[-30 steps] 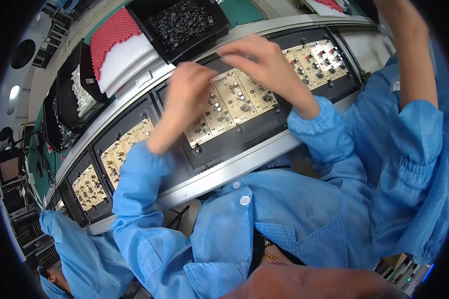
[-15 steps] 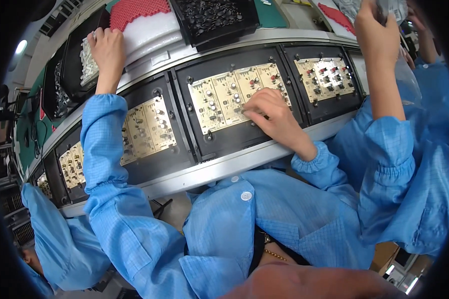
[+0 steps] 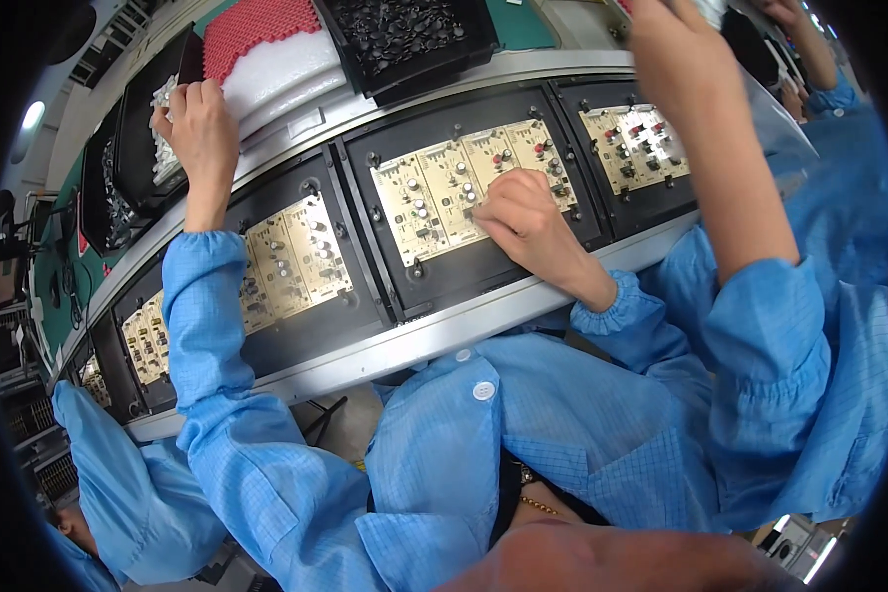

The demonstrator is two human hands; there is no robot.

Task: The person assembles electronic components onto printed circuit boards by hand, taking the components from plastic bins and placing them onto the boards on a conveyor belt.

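My left hand (image 3: pixel 201 138) reaches to the far left, over a black bin of small white parts (image 3: pixel 164 168). Its fingers are bent but spread, their tips partly hidden, and I see nothing held. Over the middle circuit board panel (image 3: pixel 405 212), my right hand (image 3: pixel 528 222) is closed in a pinch, fingertips down by the board's components. Whatever it pinches is too small or hidden to make out. The panel, pale with upright capacitors and a few red parts, lies in a black carrier tray (image 3: pixel 464 271).
More panels sit in carriers left (image 3: pixel 301 257) and right (image 3: pixel 627 148) along the metal-edged line. Behind are a black bin of dark round parts (image 3: pixel 409 39), red mesh foam (image 3: pixel 257 35) and white foam (image 3: pixel 286 74). A co-worker's arm (image 3: pixel 720 148) reaches in at the right.
My left hand has shifted slightly left and down, its fingers spreading over the white parts. My right hand stays at the middle panel. The co-worker's arm has swung left.
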